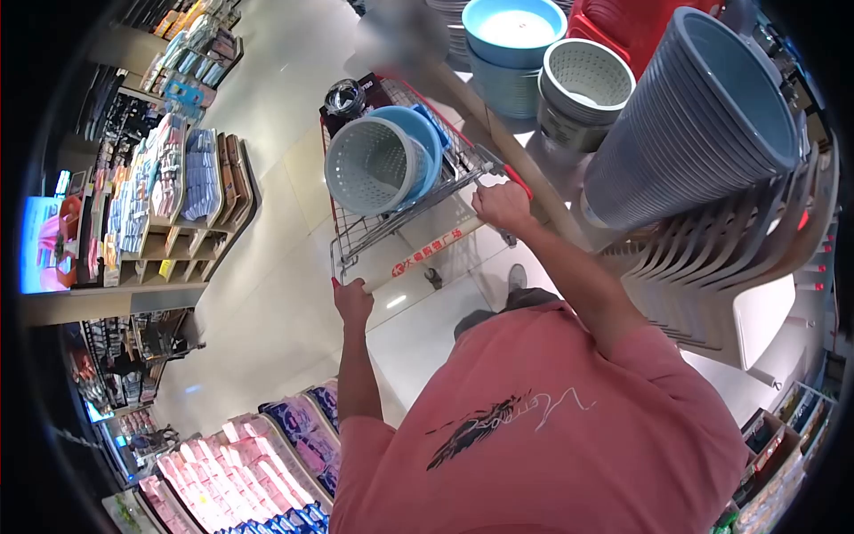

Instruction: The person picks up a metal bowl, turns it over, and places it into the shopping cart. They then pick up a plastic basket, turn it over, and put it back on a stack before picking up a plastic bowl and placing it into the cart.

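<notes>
A shopping cart (pixel 354 240) with a wire basket and red trim stands before me. Its pale handle bar (pixel 427 252) carries red lettering. My left hand (pixel 354 303) is closed around the bar's left end. At the right end, my right hand (pixel 503 205) wraps the bar beside a red corner piece. A grey perforated plastic basket (pixel 366 166) lies tilted in the cart, its opening toward me. Behind it is a blue plastic basin (pixel 418 133), partly hidden. Toward the far end sit a round shiny glass-like item (pixel 345 98) and a dark box (pixel 374 89).
Close on the right stand a tall stack of grey-blue buckets (pixel 685 125), grey baskets (pixel 587 80), blue basins (pixel 514 31) and stacked stools (pixel 712 267). Shelves of packaged goods (pixel 169 196) line the left. Pink packages (pixel 240 463) lie at lower left. Tiled floor (pixel 267 267) runs ahead.
</notes>
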A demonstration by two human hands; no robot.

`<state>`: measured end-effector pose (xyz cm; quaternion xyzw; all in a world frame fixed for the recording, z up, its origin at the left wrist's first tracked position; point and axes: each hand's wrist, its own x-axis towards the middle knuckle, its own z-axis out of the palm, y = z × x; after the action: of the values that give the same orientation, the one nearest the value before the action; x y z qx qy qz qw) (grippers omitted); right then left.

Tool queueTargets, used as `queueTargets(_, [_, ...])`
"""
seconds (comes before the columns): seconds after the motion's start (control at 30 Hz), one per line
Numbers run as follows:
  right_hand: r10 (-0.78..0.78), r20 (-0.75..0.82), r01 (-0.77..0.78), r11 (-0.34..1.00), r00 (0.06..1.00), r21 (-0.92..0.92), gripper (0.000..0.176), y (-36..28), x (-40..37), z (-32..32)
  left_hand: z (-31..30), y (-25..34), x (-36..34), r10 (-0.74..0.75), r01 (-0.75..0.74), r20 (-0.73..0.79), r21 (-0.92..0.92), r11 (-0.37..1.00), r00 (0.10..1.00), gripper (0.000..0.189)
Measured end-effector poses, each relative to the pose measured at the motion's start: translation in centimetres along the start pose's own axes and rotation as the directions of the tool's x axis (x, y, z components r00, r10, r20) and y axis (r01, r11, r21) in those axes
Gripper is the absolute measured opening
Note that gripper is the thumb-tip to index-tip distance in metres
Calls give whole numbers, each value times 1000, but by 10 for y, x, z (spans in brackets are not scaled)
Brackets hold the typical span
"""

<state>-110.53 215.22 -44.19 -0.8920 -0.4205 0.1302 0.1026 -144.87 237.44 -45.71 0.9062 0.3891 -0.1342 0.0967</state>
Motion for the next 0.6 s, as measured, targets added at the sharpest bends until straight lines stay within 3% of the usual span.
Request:
queueTargets(0.1, [-19,3,19,1000,1000,0,36,1,6,-2,-2,1,2,-9,9,-2,-26,1000,1000,17])
queueTargets(0.17, [-20,38,20,1000,999,0,37,6,9,2,1,0,3,89,-93,-88,-41,995,992,8])
queueTargets(0.2, [-5,29,3,999,1000,42,34,6,9,1,-2,-3,7,65,-64,66,-18,998,996,21])
queueTargets(0.23, [-6,30,5,999,1000,51,34,8,8,3,-5,-9,8,61,-61,68,-10,998,996,21])
queueTargets(0.3, [47,-134,-7,958,990,288,30,11,11,5,-16,-20,18,174,-16,336,-425,905,926,41])
queueTargets(0.33, [199,-94,-144,899,975,414,29,3,12,-6,-30,-23,24,172,161,456,-603,781,873,52])
queueTargets(0.37, [199,-90,-146,901,976,408,29,1,19,-11,-40,-23,38,175,164,459,-607,777,871,52])
queueTargets(0.43, [375,-161,-214,776,913,593,31,-4,37,-20,-55,-23,70,38,184,289,-700,690,957,47])
queueTargets(0.5, [380,-126,-221,742,917,633,33,-20,62,-31,-63,-10,109,-113,153,106,-780,607,988,45])
queueTargets(0.6, [332,-111,-170,707,937,686,33,-46,110,-27,-35,-5,175,-195,157,37,-744,649,980,50])
